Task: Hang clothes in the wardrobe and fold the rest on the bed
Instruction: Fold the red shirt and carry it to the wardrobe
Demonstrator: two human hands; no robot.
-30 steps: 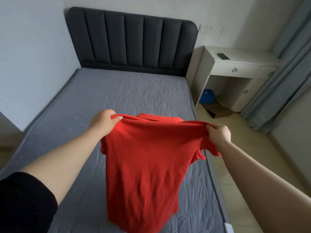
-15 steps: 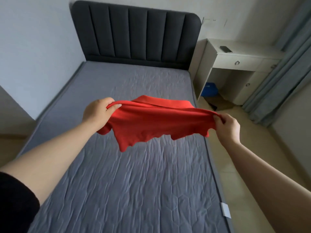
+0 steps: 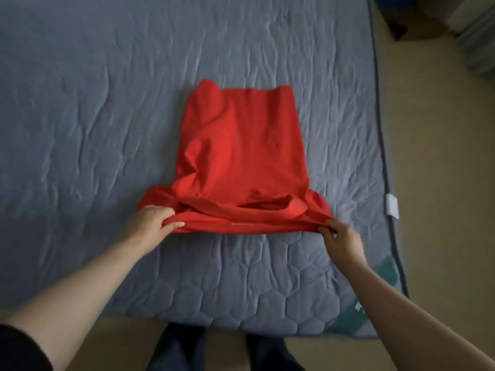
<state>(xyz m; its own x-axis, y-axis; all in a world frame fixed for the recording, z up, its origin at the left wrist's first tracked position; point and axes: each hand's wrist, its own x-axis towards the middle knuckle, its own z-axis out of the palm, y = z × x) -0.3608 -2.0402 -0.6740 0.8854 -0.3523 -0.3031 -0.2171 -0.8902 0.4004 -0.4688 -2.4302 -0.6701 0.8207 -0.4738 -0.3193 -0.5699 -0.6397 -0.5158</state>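
Observation:
A red polo shirt [image 3: 241, 156] lies spread on the grey quilted mattress [image 3: 93, 116], its hem at the far end and its collar and shoulders near me. My left hand [image 3: 150, 220] grips the left shoulder of the shirt, thumb on top of the cloth. My right hand [image 3: 340, 236] pinches the right shoulder at the near edge. Both sleeves bunch out beside the hands.
The bed's right edge [image 3: 385, 162] borders a beige floor [image 3: 442, 183], with a white tag [image 3: 392, 206] on the mattress side. My legs in dark trousers [image 3: 227, 349] stand at the foot of the bed. A curtain [image 3: 479, 41] hangs at the far right.
The shirt was held up in the air between both hands; now it lies flat on the mattress. My view has tipped down from the headboard to the bed surface.

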